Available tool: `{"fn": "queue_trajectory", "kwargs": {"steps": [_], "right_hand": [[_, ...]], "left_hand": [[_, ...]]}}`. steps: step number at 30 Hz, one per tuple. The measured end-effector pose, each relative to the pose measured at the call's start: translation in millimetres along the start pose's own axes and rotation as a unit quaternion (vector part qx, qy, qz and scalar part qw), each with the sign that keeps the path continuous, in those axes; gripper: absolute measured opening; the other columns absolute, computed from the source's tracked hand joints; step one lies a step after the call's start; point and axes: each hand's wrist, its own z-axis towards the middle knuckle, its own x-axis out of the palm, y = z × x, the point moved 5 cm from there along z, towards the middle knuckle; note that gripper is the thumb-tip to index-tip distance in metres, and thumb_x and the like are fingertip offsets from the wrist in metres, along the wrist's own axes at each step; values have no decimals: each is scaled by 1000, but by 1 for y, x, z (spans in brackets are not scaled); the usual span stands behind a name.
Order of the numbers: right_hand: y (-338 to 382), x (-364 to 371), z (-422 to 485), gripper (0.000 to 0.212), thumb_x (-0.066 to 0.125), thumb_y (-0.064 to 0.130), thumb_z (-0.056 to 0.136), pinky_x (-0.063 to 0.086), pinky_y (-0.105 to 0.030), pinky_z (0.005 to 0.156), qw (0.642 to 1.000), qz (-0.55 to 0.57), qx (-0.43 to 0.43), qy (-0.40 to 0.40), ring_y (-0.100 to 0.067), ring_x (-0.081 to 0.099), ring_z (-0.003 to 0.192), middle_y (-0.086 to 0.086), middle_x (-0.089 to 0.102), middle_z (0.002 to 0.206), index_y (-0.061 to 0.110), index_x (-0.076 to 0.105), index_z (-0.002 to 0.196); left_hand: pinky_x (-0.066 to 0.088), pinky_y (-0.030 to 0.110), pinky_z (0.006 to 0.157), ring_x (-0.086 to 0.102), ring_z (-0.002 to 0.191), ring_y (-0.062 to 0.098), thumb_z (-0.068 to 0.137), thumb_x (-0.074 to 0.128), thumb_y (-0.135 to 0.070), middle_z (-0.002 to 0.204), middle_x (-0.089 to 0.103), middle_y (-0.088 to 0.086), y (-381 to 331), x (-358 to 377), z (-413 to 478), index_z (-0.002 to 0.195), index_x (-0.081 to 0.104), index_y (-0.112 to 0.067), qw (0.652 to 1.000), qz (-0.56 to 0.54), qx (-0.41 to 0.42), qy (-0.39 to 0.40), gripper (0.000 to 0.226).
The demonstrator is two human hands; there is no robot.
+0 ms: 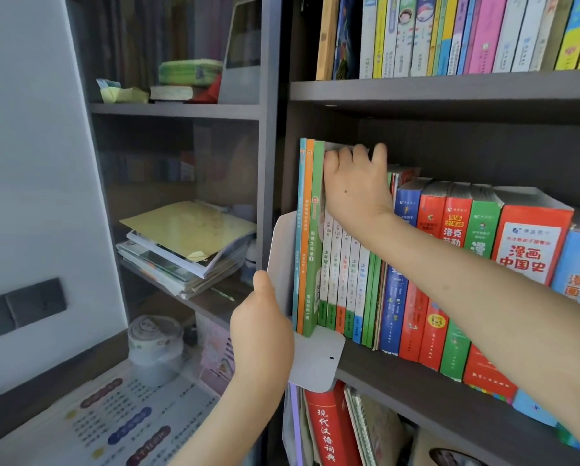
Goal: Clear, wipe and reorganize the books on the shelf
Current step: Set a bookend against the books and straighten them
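At frame centre, the right hand (355,186) curls its fingers over the tops of thin upright books (344,280) on the dark wooden shelf (399,381). Lower centre, the left hand (261,327) grips the white metal bookend (315,361) beside them.

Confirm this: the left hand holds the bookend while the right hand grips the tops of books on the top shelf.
Wrong shelf. The head view shows the left hand holding the bookend while the right hand grips the tops of books on the middle shelf.
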Motion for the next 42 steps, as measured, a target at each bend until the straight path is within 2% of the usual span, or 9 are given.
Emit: {"fn": "queue_trajectory", "kwargs": {"steps": [6, 9, 12, 15, 23, 26, 30, 34, 42], "right_hand": [[2, -9, -16, 25, 62, 23, 85, 43, -46, 97, 995, -10, -66, -77, -30, 62, 95, -13, 66, 100, 6, 65, 103], [17, -7, -69, 23, 52, 14, 89, 32, -51, 106, 959, 17, -242, -146, -34, 56, 102, -17, 63, 105, 1, 65, 102], [39, 20, -131, 23, 53, 14, 83, 22, -49, 112, 880, -1, -471, -58, -28, 58, 99, -7, 66, 95, 11, 73, 93], [40, 49, -152, 49, 58, 44, 82, 12, -54, 115, 856, -69, -510, 55, -31, 51, 119, -9, 61, 118, 13, 66, 119], [34, 42, -150, 51, 66, 47, 76, 5, -62, 114, 888, 22, -457, 43, -33, 47, 124, -8, 59, 123, 16, 66, 117], [14, 22, -119, 38, 71, 27, 72, 10, -58, 115, 947, 111, -300, -27, -31, 50, 121, -9, 62, 119, 13, 69, 107], [-18, -3, -65, 59, 64, 48, 85, 14, -58, 115, 992, 88, -43, -76, -32, 46, 129, -16, 52, 136, 5, 56, 124], [-40, -2, -30, 81, 50, 70, 80, 17, -57, 112, 989, 109, 97, 6, -38, 48, 123, -16, 50, 137, 11, 49, 135], [-43, -4, -17, 58, 50, 65, 85, 40, -39, 86, 973, 195, 118, 22, -30, 54, 109, -5, 62, 118, 24, 62, 125]], "left_hand": [[27, 19, 40, 44, 58, 11, 97, 42, -5, 67, 40, -3, -12, 5, 8, 114, 31, -12, 1000, 22, -9, 14, 21], [25, 19, 39, 39, 52, 8, 99, 41, -6, 65, 38, -3, -13, 5, 9, 114, 30, -12, 999, 42, -3, 9, 19], [26, 21, 41, 43, 59, 13, 99, 40, -7, 64, 36, -3, -13, 4, 8, 113, 31, -11, 999, 43, 2, 11, 17], [27, 21, 41, 42, 57, 12, 98, 41, -7, 65, 37, -3, -12, 2, 8, 111, 31, -11, 999, 33, -2, 12, 17], [32, 19, 44, 48, 59, 14, 98, 41, -7, 67, 42, -2, -11, 3, 7, 109, 32, -12, 1000, 18, 8, 2, 15], [36, 22, 50, 49, 64, 16, 97, 42, -4, 70, 44, -1, -11, 3, 8, 110, 32, -11, 1000, 11, 15, 7, 18], [33, 20, 48, 46, 64, 15, 97, 42, -5, 68, 40, -3, -12, 3, 9, 111, 32, -11, 1000, 5, 23, 10, 18], [32, 20, 48, 45, 63, 13, 97, 41, -5, 66, 36, -4, -11, 1, 9, 111, 32, -11, 999, 1, 31, 13, 17], [26, 20, 40, 40, 60, 11, 98, 40, -5, 65, 35, -5, -9, 0, 11, 102, 26, -15, 999, -8, 37, 13, 17]]}}
